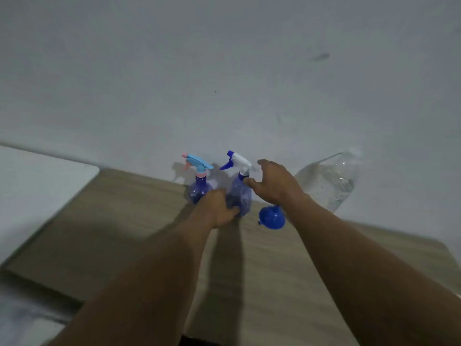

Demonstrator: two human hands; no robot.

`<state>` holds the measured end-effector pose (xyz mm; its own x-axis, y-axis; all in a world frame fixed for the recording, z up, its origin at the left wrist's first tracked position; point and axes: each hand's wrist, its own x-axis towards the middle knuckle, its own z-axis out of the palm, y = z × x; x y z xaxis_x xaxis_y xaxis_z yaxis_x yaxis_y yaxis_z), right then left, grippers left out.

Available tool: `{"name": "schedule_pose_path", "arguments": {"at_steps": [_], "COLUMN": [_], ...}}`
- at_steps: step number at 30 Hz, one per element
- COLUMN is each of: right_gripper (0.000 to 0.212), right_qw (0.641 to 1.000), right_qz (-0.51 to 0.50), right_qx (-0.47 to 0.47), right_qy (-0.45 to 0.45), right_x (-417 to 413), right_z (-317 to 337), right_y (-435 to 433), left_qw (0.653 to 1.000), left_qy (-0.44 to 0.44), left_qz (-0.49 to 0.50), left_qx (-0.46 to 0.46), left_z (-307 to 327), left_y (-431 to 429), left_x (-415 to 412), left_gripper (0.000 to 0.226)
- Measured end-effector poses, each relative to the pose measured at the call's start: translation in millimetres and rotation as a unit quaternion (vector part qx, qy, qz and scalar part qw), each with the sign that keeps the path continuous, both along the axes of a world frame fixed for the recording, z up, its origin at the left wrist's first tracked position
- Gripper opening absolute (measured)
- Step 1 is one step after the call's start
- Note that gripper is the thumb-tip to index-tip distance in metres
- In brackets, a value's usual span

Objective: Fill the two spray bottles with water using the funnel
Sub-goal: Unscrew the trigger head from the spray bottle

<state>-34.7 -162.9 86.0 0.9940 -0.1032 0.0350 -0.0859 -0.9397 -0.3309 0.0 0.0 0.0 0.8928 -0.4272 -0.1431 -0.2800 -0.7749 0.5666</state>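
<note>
Wood-grain desk [274, 283] is set against a pale wall [224, 71], and all the task items are found at its far edge. Two translucent blue spray bottles stand upright side by side: the bottle with the pink and light-blue head [199, 188] on the left, and the bottle with the white and blue head [240, 193] just beside it on the right. Both heads are seen fitted, so no filling is judged to have begun. A blue funnel [272, 217] lies on the desk just right of the second bottle, partly hidden by the right forearm, and a large clear water bottle [329, 181] is placed beyond it by the wall. The left hand [217, 208] is wrapped round the lower body of the white-headed bottle, fingers curled on it. The right hand [274, 183] is held with fingers spread apart beside the white trigger head [240, 162], clamped on nothing; whether the thumb touches the neck cannot be told, as the picture is blurred. The step in hand is judged to be removal of that head. It is advised that the body be held firmly but not squeezed, that the collar rather than the trigger be gripped and turned, and that the head be lifted straight up so the dip tube clears the neck without tipping the neighbouring bottle.
</note>
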Motion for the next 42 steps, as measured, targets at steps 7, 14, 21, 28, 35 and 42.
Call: {"name": "schedule_pose_path", "arguments": {"at_steps": [7,14,21,28,35,42], "right_gripper": [0.041,0.021,0.015,0.015,0.012,0.011], "right_qw": [0.996,0.986,0.978,0.978,0.972,0.927], "right_qz": [0.005,-0.023,-0.027,-0.043,-0.066,-0.13], "right_qx": [0.087,0.162,0.2,0.202,0.22,0.342], "right_qy": [-0.026,-0.035,-0.051,-0.034,-0.043,-0.087], "right_x": [26,26,-8,-68,-131,-178], "right_z": [-25,-41,-30,-22,-31,-61], "right_y": [2,5,7,11,17,33], "left_qw": [0.998,0.996,0.991,0.99,0.985,0.977], "left_qy": [0.001,0.019,0.061,0.085,0.095,0.103], "left_qz": [0.057,0.074,0.06,0.035,0.024,0.039], "left_qx": [-0.013,-0.041,-0.099,-0.111,-0.14,-0.18], "left_z": [-14,-21,-19,-7,-13,-26], "left_y": [-17,-24,-8,6,10,9], "left_x": [18,17,-14,-74,-132,-170], "left_gripper": [0.054,0.054,0.079,0.079,0.078,0.068]}}
